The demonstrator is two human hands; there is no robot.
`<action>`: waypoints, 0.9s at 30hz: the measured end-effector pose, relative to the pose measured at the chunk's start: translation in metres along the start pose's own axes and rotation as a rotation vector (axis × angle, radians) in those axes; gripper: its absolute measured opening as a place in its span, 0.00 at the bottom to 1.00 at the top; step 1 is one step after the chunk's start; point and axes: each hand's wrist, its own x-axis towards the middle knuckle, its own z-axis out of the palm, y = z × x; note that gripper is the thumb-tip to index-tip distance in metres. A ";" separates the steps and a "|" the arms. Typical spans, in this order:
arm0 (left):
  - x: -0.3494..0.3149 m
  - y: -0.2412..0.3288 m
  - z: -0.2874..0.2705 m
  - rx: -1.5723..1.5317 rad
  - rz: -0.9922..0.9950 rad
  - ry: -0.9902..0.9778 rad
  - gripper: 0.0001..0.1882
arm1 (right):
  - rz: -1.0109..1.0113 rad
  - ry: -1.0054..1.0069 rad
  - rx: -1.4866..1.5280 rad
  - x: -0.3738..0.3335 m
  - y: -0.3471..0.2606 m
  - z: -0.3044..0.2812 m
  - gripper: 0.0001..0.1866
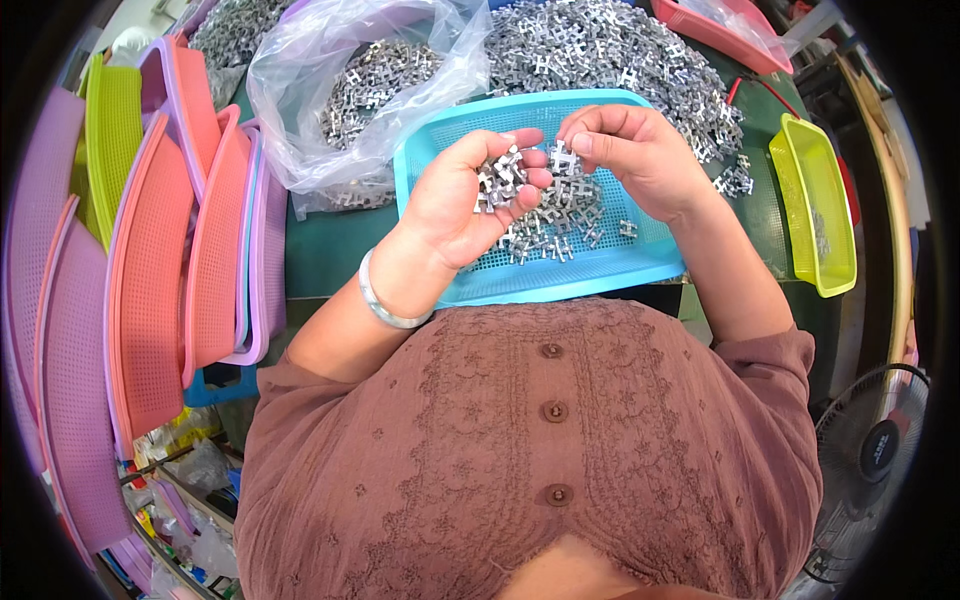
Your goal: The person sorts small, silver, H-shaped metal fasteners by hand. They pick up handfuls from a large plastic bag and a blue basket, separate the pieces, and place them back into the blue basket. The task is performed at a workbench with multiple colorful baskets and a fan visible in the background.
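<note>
My left hand [440, 205] is palm up, its fingers curled round a handful of small silvery metal pieces [502, 180]. Between the thumb and fingers of my right hand [648, 165] is a single H-shaped metal piece [563, 158], held just beside the left fingertips. Both hands are over a light blue perforated plastic basket [620, 272]. More of the same metal pieces [550, 228] lie loose in a heap on its bottom, partly hidden by my hands.
Behind the basket, a large heap of metal pieces [610, 50] and a clear plastic bag [280, 110] of them cover the green table [320, 255]. Nested coral baskets [150, 300] stand at left. A lime basket [815, 215] is at right, above a fan [880, 450].
</note>
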 end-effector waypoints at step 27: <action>-0.011 0.005 0.003 0.211 0.025 -0.094 0.10 | -0.863 -0.003 -0.878 -0.006 -0.014 0.015 0.08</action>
